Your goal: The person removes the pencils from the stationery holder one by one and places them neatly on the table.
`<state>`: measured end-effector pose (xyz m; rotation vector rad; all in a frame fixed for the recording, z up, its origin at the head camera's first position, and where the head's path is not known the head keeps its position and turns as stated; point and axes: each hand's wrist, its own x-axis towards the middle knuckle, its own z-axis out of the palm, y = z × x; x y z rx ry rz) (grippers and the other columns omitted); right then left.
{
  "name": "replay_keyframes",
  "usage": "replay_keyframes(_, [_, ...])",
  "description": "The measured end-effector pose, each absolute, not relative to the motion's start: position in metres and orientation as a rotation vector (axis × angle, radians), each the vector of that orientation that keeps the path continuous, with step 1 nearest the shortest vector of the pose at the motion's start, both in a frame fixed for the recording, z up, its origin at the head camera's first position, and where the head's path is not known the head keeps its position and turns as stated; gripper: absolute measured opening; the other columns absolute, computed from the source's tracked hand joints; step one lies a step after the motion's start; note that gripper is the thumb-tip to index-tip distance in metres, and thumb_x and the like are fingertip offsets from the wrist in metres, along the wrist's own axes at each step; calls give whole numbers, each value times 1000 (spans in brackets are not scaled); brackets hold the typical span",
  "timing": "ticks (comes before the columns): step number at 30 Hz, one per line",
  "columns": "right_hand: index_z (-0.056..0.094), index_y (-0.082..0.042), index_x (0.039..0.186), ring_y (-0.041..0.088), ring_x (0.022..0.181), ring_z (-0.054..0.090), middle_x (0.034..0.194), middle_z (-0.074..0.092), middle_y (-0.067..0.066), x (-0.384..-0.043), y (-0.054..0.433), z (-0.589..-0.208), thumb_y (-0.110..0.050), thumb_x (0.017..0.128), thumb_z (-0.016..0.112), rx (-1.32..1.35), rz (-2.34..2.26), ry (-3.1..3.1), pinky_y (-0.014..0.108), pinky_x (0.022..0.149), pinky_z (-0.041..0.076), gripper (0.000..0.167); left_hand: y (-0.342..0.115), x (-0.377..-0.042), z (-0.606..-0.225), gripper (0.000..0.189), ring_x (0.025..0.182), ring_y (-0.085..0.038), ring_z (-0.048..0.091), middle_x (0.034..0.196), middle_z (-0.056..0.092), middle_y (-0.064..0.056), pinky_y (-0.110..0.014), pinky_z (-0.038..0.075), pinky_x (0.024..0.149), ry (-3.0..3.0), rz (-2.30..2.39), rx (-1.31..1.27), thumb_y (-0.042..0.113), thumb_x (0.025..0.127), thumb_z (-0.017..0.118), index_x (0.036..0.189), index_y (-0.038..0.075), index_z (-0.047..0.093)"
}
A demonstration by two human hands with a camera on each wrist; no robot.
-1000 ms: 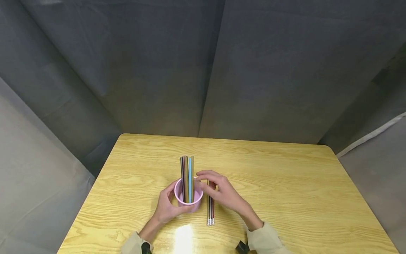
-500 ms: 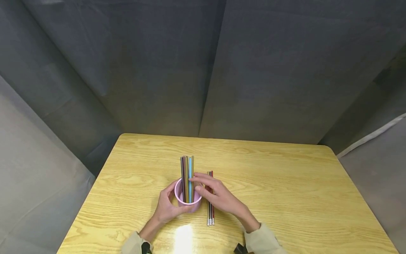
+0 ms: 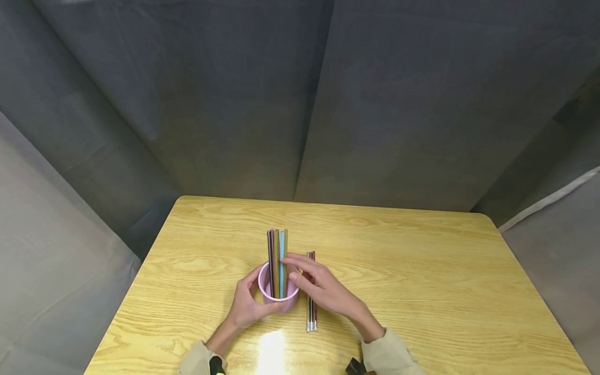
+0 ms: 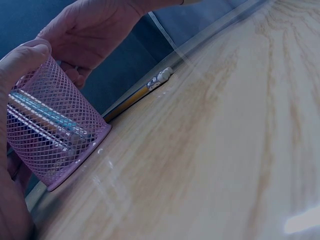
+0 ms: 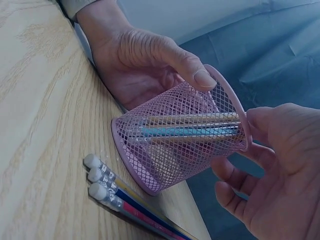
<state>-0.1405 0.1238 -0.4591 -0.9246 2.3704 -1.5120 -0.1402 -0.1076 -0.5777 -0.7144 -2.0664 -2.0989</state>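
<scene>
A pink mesh pencil cup (image 3: 291, 304) stands upright on the wooden table, with several pencils (image 3: 275, 255), one light blue, in it. My left hand (image 3: 246, 307) grips the cup from the left, thumb along its near side. In the right wrist view, the left thumb lies near the cup's rim (image 5: 230, 87). My right hand (image 3: 328, 286) is at the cup's right side, its extended fingers against the pencils at the mouth. Under it, several pencils with white erasers (image 3: 311, 317) lie side by side on the table; the hand hides their middle.
The wooden table (image 3: 422, 271) has a straight far edge and rounded corners. Grey curtains (image 3: 225, 104) hang behind it and at both sides. A bright reflection lies on the table near the left forearm.
My right hand has moved left from the cup's rim to the pencils in it, then stays nearly still. The left hand and the cup have not visibly moved.
</scene>
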Motion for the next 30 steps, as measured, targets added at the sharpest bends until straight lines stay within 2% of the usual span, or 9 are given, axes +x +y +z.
replay_keyframes(5, [59,-3,145,35,136,54,154,53,18,-147,125,-474,-7,107,56,-912,-1524,2415,58,105,53,39,-108,-141,-579,86,127,-28,63,139,66,-16,-34,49,113,-2069,-2097,-710,0,68,93,147,6,56])
replay_keyframes(10, [62,-8,143,28,132,57,150,58,12,-155,128,-492,-8,106,58,-910,-1517,2488,52,105,54,37,-108,-141,-577,86,127,-26,63,138,66,-18,-33,50,113,-2060,-2096,-713,0,68,93,146,5,57])
replay_keyframes(14, [66,-15,139,17,105,64,145,63,5,-157,130,-495,-13,106,60,-933,-1532,2532,36,88,59,33,-108,-141,-577,85,126,-25,64,137,66,-20,-33,50,112,-2052,-2079,-727,1,68,92,146,2,56])
replay_keyframes(18, [69,-18,134,11,90,62,138,67,2,-159,131,-495,-17,106,62,-974,-1567,2551,28,77,58,29,-107,-141,-578,84,126,-26,64,137,66,-20,-34,51,112,-2049,-2081,-725,2,68,92,144,0,57])
replay_keyframes(24, [72,-16,128,10,87,62,129,71,1,-160,133,-493,-15,106,62,-1020,-1591,2561,27,72,58,24,-108,-141,-576,85,128,-26,63,138,66,-19,-34,49,113,-2053,-2085,-721,2,68,93,145,2,57])
replay_keyframes(30, [75,-15,120,9,84,62,118,74,-4,-159,134,-488,-14,104,66,-1032,-1571,2602,34,70,59,19,-108,-140,-575,85,128,-25,63,138,66,-18,-34,49,114,-2052,-2084,-722,2,68,93,145,4,57])
